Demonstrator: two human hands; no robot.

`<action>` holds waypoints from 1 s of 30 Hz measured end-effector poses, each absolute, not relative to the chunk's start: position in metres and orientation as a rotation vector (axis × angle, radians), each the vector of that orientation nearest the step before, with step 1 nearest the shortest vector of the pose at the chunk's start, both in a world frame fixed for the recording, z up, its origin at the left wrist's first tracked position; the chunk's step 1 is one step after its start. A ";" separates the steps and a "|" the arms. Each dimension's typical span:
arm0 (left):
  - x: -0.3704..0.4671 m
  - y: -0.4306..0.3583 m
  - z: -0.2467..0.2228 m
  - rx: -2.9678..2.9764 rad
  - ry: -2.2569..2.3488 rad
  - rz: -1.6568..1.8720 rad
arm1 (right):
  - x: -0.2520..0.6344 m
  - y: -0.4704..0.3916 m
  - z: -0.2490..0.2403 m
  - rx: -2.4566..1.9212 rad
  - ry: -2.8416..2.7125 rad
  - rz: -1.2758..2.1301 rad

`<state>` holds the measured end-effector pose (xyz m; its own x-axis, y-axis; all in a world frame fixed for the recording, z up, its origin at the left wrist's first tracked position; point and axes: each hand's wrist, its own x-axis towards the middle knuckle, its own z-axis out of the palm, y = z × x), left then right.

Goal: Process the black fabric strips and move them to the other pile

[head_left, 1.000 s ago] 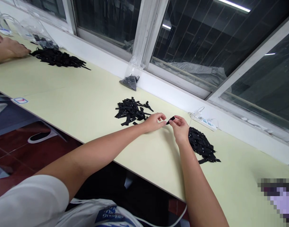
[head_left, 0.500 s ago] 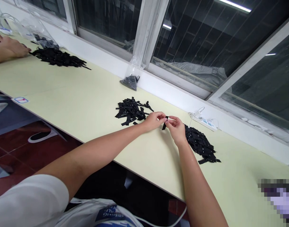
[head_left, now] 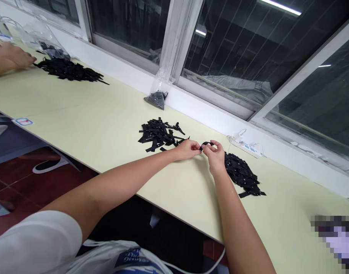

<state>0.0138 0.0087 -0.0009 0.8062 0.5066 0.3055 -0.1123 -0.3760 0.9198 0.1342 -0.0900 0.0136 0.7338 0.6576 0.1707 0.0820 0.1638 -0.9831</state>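
Note:
A short black fabric strip point(head_left: 207, 144) bends in an arch between my two hands above the table. My right hand point(head_left: 215, 156) pinches it between thumb and fingers. My left hand point(head_left: 189, 149) is closed, its fingertips at the strip's left end; the exact grip is partly hidden. Behind my left hand lies a loose pile of black strips point(head_left: 157, 133), with a few pieces reaching up to the knuckles. A denser pile of black strips point(head_left: 241, 173), showing small shiny spots, lies just right of my right wrist.
A clear plastic bag with dark pieces point(head_left: 156, 99) leans by the window ledge. A white power strip point(head_left: 245, 147) lies along the wall. At far left, another person's hand point(head_left: 16, 57) is beside a third black pile point(head_left: 71, 69). A pixelated object point(head_left: 338, 239) is at right.
The strip hung down between my fingertips before; now it arches toward my right hand. My right fingers have spread around it, and my left fingers have curled in. Black pieces now show behind my left hand.

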 end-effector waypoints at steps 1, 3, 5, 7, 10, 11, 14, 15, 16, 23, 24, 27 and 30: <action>0.014 0.008 -0.002 1.866 0.288 0.662 | 0.133 -0.090 0.013 -1.359 -0.682 0.472; 0.013 0.008 -0.003 1.897 0.278 0.629 | 0.131 -0.091 0.012 -1.371 -0.731 0.487; 0.013 0.007 -0.002 1.890 0.283 0.598 | 0.131 -0.092 0.012 -1.388 -0.789 0.476; 0.012 0.007 0.001 1.824 0.312 0.616 | 0.134 -0.094 0.013 -1.397 -0.838 0.439; 0.011 0.008 0.007 1.665 0.393 0.683 | 0.139 -0.096 0.014 -1.449 -0.913 0.376; 0.011 0.008 0.009 1.610 0.415 0.688 | 0.140 -0.097 0.014 -1.469 -0.946 0.381; 0.011 0.008 0.010 1.477 0.421 0.683 | 0.142 -0.098 0.014 -1.494 -1.052 0.448; 0.011 0.009 0.010 1.444 0.419 0.701 | 0.141 -0.098 0.014 -1.497 -1.075 0.467; 0.011 0.009 0.010 1.421 0.418 0.726 | 0.141 -0.099 0.014 -1.502 -1.086 0.477; 0.013 0.012 0.010 1.372 0.464 0.791 | 0.154 -0.102 0.023 -1.458 -0.855 0.450; 0.013 0.012 0.010 1.388 0.469 0.768 | 0.157 -0.103 0.024 -1.426 -0.808 0.453; 0.012 0.011 0.005 1.461 0.460 0.676 | 0.166 -0.104 0.026 -1.324 -0.696 0.478; 0.012 0.010 -0.001 1.554 0.399 0.541 | 0.176 -0.107 0.029 -1.275 -0.643 0.464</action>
<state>0.0117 0.0098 -0.0008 0.8231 0.5599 0.0949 -0.0740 -0.0600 0.9955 0.1757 -0.1066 0.0289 0.7404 0.6468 0.1832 0.0301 0.2404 -0.9702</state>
